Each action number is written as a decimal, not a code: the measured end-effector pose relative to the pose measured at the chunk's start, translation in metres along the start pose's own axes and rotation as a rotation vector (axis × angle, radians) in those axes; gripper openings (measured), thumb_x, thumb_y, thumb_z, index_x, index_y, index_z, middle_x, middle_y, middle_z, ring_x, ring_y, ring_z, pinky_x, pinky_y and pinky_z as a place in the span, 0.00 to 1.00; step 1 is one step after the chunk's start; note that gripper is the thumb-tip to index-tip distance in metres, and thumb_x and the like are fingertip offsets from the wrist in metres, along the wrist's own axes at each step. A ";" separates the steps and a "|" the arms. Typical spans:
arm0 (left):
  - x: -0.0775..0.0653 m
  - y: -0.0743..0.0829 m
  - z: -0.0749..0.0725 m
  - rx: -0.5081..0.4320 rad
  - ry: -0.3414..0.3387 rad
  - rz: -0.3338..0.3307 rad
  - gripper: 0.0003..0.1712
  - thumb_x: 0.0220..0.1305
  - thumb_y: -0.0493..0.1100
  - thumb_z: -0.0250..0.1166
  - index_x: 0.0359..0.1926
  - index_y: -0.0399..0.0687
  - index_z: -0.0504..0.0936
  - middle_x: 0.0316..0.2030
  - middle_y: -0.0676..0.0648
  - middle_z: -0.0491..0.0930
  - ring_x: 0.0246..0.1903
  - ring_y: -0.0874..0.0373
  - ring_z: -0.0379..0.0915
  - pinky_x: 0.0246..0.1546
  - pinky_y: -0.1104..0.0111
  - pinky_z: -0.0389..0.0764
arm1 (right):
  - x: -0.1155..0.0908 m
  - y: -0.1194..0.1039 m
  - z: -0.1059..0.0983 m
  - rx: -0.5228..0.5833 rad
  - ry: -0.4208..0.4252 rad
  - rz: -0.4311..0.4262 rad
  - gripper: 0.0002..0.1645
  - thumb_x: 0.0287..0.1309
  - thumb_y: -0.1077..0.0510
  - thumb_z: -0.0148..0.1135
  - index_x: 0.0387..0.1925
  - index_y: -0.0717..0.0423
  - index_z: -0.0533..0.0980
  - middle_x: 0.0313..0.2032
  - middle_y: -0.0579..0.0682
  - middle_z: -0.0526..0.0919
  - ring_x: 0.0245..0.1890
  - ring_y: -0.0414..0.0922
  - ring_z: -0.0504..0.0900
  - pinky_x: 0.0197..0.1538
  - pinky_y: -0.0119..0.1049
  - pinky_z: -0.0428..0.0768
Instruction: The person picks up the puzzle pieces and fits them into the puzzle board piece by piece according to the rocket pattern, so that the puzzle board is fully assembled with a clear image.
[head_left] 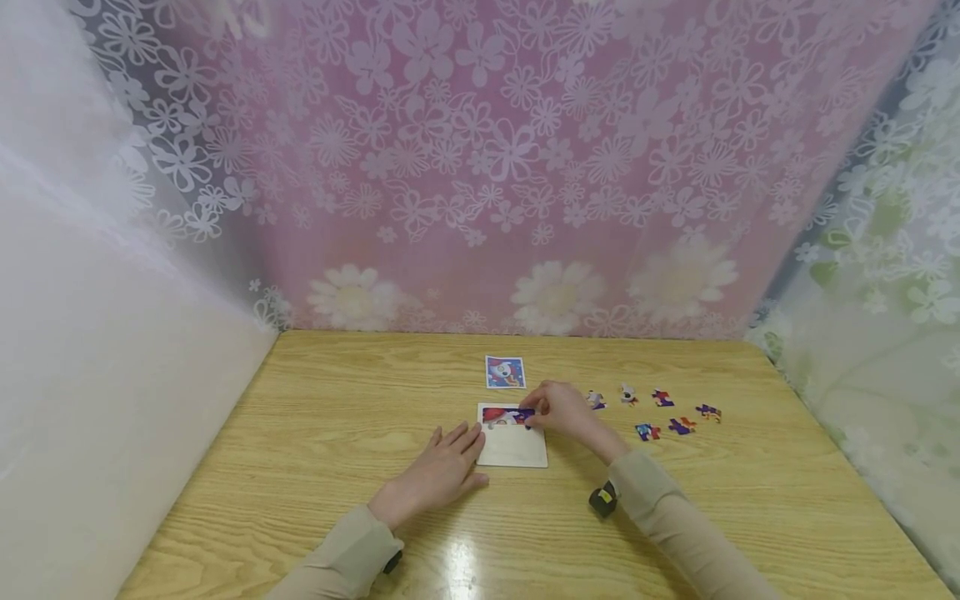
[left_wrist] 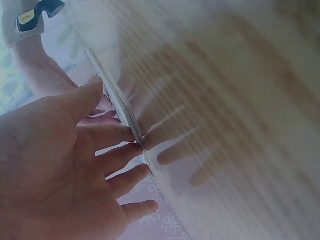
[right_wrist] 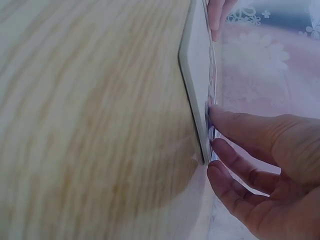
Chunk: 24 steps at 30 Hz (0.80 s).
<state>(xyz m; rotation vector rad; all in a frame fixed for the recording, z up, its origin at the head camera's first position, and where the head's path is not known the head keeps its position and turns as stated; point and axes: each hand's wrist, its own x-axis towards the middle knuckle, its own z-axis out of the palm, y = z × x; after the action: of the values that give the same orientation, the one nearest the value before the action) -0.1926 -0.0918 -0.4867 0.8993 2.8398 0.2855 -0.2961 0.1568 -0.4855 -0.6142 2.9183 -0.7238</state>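
A white puzzle tray (head_left: 513,451) lies flat on the table, with assembled puzzle pieces (head_left: 498,416) showing a red and white picture along its far side. At the tray's far right corner my right hand (head_left: 564,410) pinches a purple puzzle piece (head_left: 530,413) between thumb and fingers, low against the tray. The right wrist view shows its thumb (right_wrist: 235,120) on the piece, which is mostly hidden. My left hand (head_left: 442,468) lies with spread, straight fingers, their tips touching the tray's left edge; the left wrist view shows these fingers (left_wrist: 120,157) along the rim.
A picture card (head_left: 506,372) of a white character in a red hat lies beyond the tray. To the right several loose puzzle pieces (head_left: 663,398) are scattered on the wooden table (head_left: 360,392). A pink flowered curtain (head_left: 480,167) hangs behind the table's far edge.
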 end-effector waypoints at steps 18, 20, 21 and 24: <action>-0.001 0.000 0.000 0.007 0.006 0.002 0.38 0.77 0.58 0.54 0.76 0.38 0.62 0.77 0.40 0.56 0.76 0.42 0.51 0.73 0.41 0.56 | -0.018 0.023 -0.013 0.333 0.180 0.054 0.14 0.72 0.49 0.61 0.47 0.53 0.85 0.42 0.50 0.88 0.37 0.45 0.84 0.38 0.36 0.83; -0.001 0.000 0.001 0.012 0.007 0.003 0.38 0.77 0.58 0.53 0.76 0.38 0.62 0.77 0.40 0.56 0.76 0.42 0.51 0.73 0.41 0.56 | -0.019 0.030 -0.016 0.357 0.198 0.066 0.15 0.72 0.49 0.60 0.48 0.54 0.85 0.44 0.52 0.88 0.37 0.46 0.85 0.38 0.35 0.84; 0.000 -0.001 0.001 0.014 0.007 0.004 0.38 0.77 0.58 0.53 0.76 0.38 0.62 0.77 0.40 0.56 0.76 0.42 0.51 0.73 0.41 0.56 | -0.020 0.033 -0.018 0.367 0.207 0.068 0.15 0.73 0.50 0.60 0.48 0.55 0.85 0.44 0.53 0.88 0.37 0.46 0.85 0.38 0.36 0.85; 0.000 -0.001 0.001 0.019 0.009 0.006 0.38 0.77 0.58 0.53 0.76 0.38 0.62 0.77 0.40 0.56 0.76 0.42 0.52 0.73 0.41 0.56 | -0.024 0.042 -0.026 0.385 0.235 0.061 0.16 0.73 0.52 0.59 0.50 0.57 0.84 0.46 0.56 0.87 0.39 0.51 0.86 0.38 0.40 0.87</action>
<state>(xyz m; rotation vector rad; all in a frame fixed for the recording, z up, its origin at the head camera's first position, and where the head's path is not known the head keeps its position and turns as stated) -0.1926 -0.0928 -0.4883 0.9131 2.8532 0.2651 -0.2931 0.2115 -0.4824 -0.4220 2.8543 -1.3876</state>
